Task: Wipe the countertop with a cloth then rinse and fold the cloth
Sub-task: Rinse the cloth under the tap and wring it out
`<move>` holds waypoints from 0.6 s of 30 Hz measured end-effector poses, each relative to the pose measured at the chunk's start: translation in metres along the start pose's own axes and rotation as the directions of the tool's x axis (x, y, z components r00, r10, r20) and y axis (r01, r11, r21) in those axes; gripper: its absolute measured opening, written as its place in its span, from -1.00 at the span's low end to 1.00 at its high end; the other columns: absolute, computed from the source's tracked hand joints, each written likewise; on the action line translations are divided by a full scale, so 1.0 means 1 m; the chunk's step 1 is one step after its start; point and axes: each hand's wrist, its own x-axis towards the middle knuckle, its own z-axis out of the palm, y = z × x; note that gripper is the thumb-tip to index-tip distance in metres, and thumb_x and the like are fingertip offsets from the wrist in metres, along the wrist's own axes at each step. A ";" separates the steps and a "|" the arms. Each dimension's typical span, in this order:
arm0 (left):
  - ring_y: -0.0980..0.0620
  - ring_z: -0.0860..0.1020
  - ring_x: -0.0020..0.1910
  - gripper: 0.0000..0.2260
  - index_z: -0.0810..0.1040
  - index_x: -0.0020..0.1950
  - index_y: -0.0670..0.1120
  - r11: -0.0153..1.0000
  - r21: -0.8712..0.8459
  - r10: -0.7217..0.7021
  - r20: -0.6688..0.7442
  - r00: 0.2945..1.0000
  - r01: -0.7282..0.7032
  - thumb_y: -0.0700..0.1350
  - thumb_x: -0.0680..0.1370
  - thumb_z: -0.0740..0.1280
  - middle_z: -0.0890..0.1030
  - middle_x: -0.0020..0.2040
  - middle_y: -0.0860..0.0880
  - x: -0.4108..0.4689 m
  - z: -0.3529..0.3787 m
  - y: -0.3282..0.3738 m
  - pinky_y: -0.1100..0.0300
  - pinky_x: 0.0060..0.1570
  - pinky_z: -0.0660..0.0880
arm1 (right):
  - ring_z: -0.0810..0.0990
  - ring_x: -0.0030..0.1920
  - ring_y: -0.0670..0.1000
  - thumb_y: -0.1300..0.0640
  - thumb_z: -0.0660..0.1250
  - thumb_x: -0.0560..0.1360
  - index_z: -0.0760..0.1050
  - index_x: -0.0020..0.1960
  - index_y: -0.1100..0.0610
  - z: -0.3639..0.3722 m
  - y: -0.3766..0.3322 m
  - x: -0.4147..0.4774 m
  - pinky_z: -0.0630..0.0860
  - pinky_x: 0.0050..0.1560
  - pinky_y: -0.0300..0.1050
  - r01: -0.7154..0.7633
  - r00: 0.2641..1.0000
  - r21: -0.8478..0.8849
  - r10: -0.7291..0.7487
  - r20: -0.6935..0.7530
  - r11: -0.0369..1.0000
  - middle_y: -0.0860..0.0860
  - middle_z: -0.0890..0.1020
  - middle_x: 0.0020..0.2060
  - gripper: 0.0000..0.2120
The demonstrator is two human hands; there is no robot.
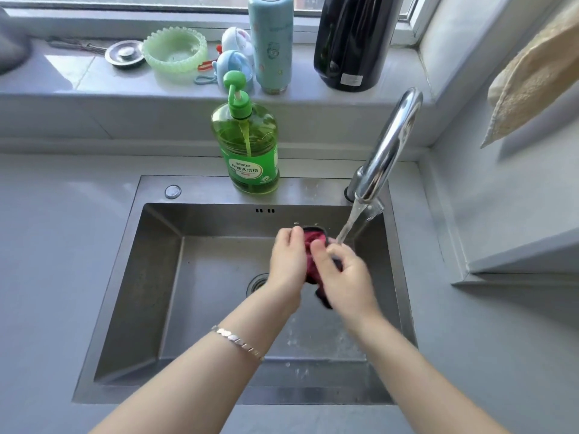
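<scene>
Two bare arms reach out over the sink (131, 296). The left arm wears a shiny bracelet (238, 343) near the wrist. The sink is a deep metal box set into the grey countertop (53, 277). Drops of water sit on the sink floor close to the near wall. The round drain (257, 282) peeks out just left of the left wrist.

Both hands are together above the sink. The left hand (289, 261) is curled around the cloth (313, 252), and the right hand (347, 277) is closed on it too. The cloth is dark red with some black, and it is bunched up small between the two hands. A bit of it hangs down under the right hand.

Water runs down from the silver tap (391, 145) and lands right by the right hand's fingers (333, 250) and the top of the cloth.

Behind the sink stands a green soap bottle (246, 145) with a pump on top. It rests on the sink's back rim.

Farther back is the window ledge (62, 79). On it sit a metal plug (125, 53), a pale green bowl (174, 51), a small blue toy bottle (233, 64), a tall light blue flask (273, 42) and a black jug (354, 42). A tan towel (532, 79) hangs at the far right.
</scene>
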 end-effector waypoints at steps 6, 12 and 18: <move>0.02 0.53 -0.34 -0.76 0.52 -0.24 -0.10 0.995 -0.094 -0.016 0.149 0.989 0.030 -0.10 0.58 0.17 0.58 -0.33 -0.02 -0.015 0.012 0.000 0.21 -0.31 0.46 | 0.51 -0.23 0.01 0.17 0.33 0.46 0.48 -0.32 0.21 0.017 0.004 0.023 0.46 -0.09 -0.16 -0.080 0.957 0.085 0.100 -0.274 0.993 0.08 0.55 -0.26 -0.80; 0.02 0.44 -0.52 -0.65 0.47 -0.35 -0.11 0.957 0.192 0.165 0.245 0.955 -0.215 0.03 0.53 0.11 0.49 -0.55 0.05 -0.026 -0.010 -0.005 0.10 -0.42 0.43 | 0.31 -0.47 -0.02 0.20 0.30 0.44 0.26 -0.50 0.16 0.005 0.013 0.047 0.30 -0.32 -0.13 -0.021 0.989 -0.084 0.009 -0.144 0.996 0.02 0.35 -0.56 -0.62; 0.06 0.24 -0.44 -0.68 0.25 -0.36 -0.09 0.645 0.539 0.445 0.312 0.839 -0.542 -0.01 0.57 0.14 0.29 -0.49 0.03 -0.036 -0.045 0.004 0.17 -0.41 0.19 | 0.41 -0.46 -0.11 0.12 0.35 0.46 0.35 -0.49 -0.01 -0.023 0.009 0.054 0.31 -0.41 -0.38 0.140 0.986 -0.327 -0.160 -0.035 0.935 -0.10 0.46 -0.53 -0.62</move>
